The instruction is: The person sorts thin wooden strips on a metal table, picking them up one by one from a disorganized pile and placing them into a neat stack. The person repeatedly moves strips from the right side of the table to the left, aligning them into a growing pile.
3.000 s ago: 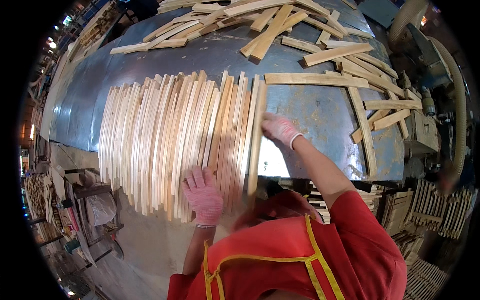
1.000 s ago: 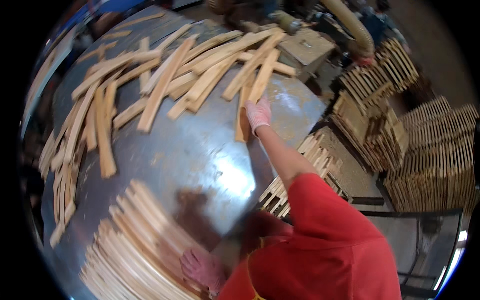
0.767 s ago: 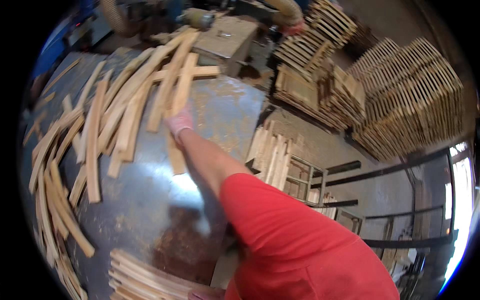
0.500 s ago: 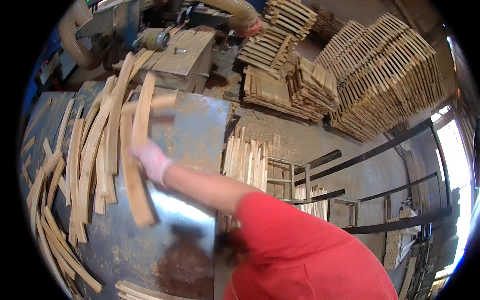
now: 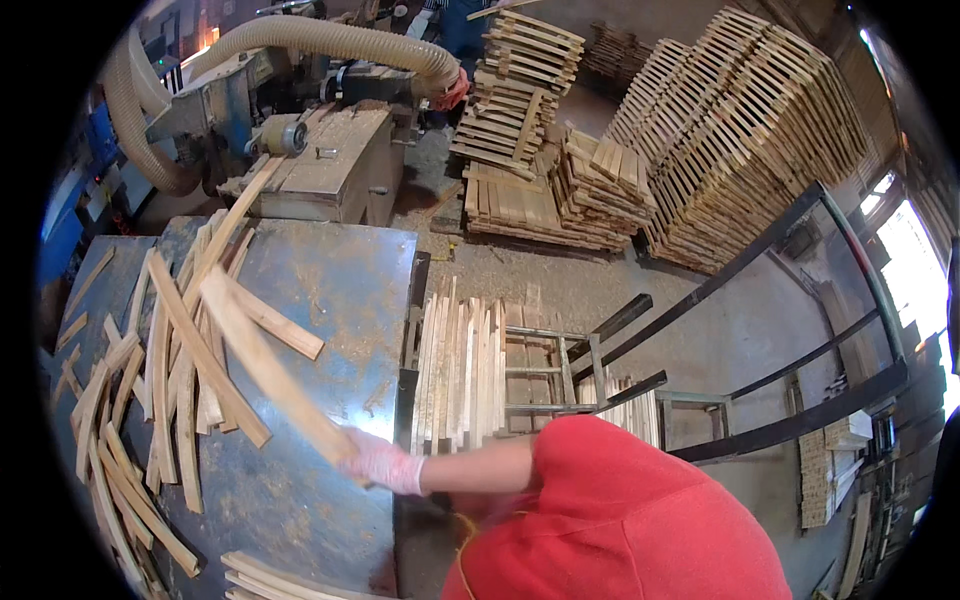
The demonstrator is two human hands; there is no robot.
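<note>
My right hand (image 5: 385, 464), in a pale pinkish glove, is closed around the near end of a curved wooden slat (image 5: 275, 370). The slat slants up and left over the metal table (image 5: 300, 480) and is smeared by motion. Beyond its far end, another slat (image 5: 275, 318) lies across the table. Left of it, a long slat (image 5: 205, 345) rests on a loose heap of curved slats (image 5: 160, 400). My right arm reaches in from the right, in a red sleeve (image 5: 620, 500). My left hand is out of view.
Behind the table stands a woodworking machine (image 5: 350, 160) with a ribbed hose (image 5: 330, 38). Stacked slatted wood panels (image 5: 740, 140) fill the back right. Pale strips (image 5: 460, 370) lie on a metal rack (image 5: 585, 350) to the right. More slats (image 5: 265, 578) sit at the near edge.
My right hand has pulled a slat nearer and to the right, off the heap. The view has shifted. A slat now lies crosswise on the table.
</note>
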